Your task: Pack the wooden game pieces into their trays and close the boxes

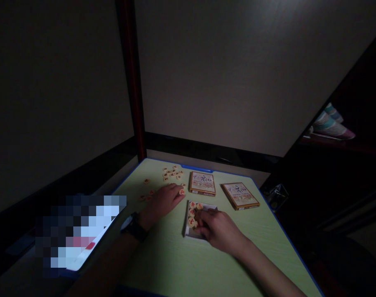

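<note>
My left hand point(163, 201), with a dark watch on the wrist, reaches over the table and pinches a round Chinese chess piece point(182, 192) with a red character at its fingertips. My right hand point(220, 231) is over a shallow white box tray point(186, 222), its fingers closed at a piece near the left side. Several pieces lie in the tray with red characters up, among them one at the top left point(192, 205) and one below it point(192, 213). My right fingers partly hide the tray's inside.
Loose chess pieces point(172, 173) lie scattered at the back left of the light green table point(163, 255). Two printed Chinese chess boxes, one behind the tray point(203, 184) and one to the right point(241, 196), rest flat. A pixelated lit screen point(92, 235) stands at left.
</note>
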### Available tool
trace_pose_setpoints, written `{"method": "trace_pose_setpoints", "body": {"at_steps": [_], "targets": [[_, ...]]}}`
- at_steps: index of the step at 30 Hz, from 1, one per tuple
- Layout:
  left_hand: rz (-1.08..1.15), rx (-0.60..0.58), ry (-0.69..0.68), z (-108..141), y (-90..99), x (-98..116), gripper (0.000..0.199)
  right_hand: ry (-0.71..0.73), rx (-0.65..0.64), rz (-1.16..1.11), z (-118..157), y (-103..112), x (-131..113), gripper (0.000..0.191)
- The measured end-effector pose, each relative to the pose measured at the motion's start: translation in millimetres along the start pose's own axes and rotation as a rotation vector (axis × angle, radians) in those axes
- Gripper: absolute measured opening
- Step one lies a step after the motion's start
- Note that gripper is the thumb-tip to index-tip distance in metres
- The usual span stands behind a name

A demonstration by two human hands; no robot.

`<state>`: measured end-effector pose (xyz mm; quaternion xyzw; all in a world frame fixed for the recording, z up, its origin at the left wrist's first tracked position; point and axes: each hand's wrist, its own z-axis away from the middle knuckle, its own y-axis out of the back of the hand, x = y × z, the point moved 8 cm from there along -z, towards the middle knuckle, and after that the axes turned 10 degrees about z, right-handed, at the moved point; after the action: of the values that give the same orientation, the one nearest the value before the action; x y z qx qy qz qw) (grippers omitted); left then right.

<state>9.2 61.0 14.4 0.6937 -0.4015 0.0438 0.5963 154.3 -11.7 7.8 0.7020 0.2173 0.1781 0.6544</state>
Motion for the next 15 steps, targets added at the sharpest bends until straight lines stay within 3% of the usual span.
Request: {"method": "trace_pose_setpoints", "body": {"at_steps": [4, 8, 11, 15], "targets": [[0.084, 0.033, -0.023, -2.7, 0.4, -1.7, 0.014, 0.003, 0.007, -0.008, 0.8, 0.0, 0.4, 0.009], [0.388, 0.083, 0.012, -6.0, 2.6, -6.6, 0.015, 0.005, 0.066, -0.108, 3.1, 7.8, 3.8, 0.011], [0.713, 0.002, 0.082, -6.3, -6.3, -5.3, 0.025, 0.009, 0.209, -0.206, 6.3, 19.2, 7.7, 0.010], [0.969, -0.175, 0.185, -1.0, -24.1, 7.2, 0.036, 0.100, 0.424, -0.224, 12.0, 31.7, 3.5, 0.034]]}}
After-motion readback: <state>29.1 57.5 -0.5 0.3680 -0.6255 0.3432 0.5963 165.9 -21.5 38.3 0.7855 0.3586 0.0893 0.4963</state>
